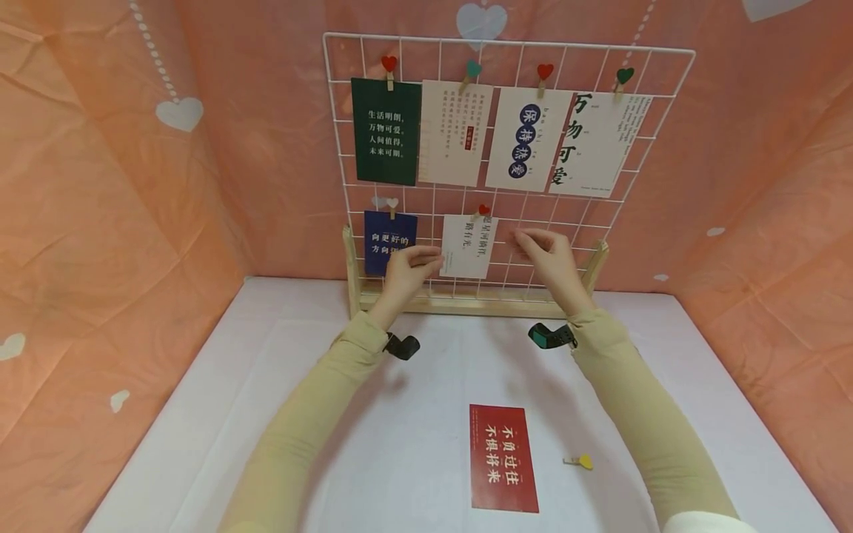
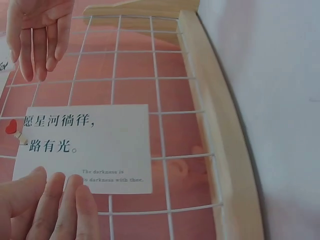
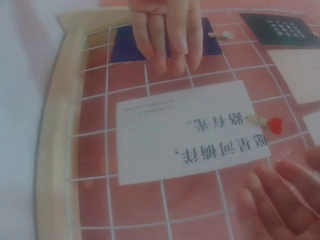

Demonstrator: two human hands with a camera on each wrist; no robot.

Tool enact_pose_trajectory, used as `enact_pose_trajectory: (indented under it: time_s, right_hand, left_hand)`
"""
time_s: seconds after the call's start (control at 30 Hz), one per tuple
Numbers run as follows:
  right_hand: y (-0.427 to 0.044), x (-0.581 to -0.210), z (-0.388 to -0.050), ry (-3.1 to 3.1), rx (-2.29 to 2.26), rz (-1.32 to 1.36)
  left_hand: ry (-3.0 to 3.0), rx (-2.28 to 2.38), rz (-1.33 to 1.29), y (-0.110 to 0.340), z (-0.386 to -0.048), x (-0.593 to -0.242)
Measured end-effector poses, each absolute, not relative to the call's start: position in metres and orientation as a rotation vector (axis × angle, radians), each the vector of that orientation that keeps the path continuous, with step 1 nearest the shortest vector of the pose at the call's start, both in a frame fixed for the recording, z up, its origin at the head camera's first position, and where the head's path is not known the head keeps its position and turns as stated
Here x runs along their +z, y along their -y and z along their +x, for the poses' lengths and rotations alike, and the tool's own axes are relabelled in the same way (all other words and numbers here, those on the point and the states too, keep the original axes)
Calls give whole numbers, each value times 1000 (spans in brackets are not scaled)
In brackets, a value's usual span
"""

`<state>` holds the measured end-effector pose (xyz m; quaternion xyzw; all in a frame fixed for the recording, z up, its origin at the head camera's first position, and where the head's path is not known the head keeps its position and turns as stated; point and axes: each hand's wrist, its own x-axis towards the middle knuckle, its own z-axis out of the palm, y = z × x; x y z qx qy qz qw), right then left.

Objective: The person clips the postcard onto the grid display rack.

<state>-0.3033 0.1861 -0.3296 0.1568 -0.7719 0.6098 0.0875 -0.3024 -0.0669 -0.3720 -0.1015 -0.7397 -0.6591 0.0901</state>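
Observation:
A white card with dark lettering (image 1: 466, 259) hangs on the lower part of the white wire grid (image 1: 513, 274), under a red heart clip (image 1: 483, 209). At its left edge is my left hand (image 1: 412, 270), fingers loosely extended and holding nothing; in the right wrist view these fingers (image 3: 177, 42) stand a little off the card. My right hand (image 1: 552, 263) hovers to the right of the card, with its fingers (image 3: 260, 195) relaxed and nothing in them. Behind my left hand hangs a blue card (image 1: 378, 244) under a white heart clip (image 1: 392, 203), partly covered.
Along the upper grid hang a dark green card (image 1: 386, 133), a cream card (image 1: 453, 133) and two white cards, each under a heart clip. On the white table lie a red card (image 1: 503, 459) and a yellow heart clip (image 1: 583, 461). A wooden base (image 1: 466, 305) supports the grid.

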Motion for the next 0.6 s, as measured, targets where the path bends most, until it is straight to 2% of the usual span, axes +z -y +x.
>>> enact_pose_trajectory:
  time_s: [0.6]
  right_hand:
    - [-211,-356,-284,2369,1992,445]
  left_hand:
    - [2331,-2177,-364,68,-277,-399]
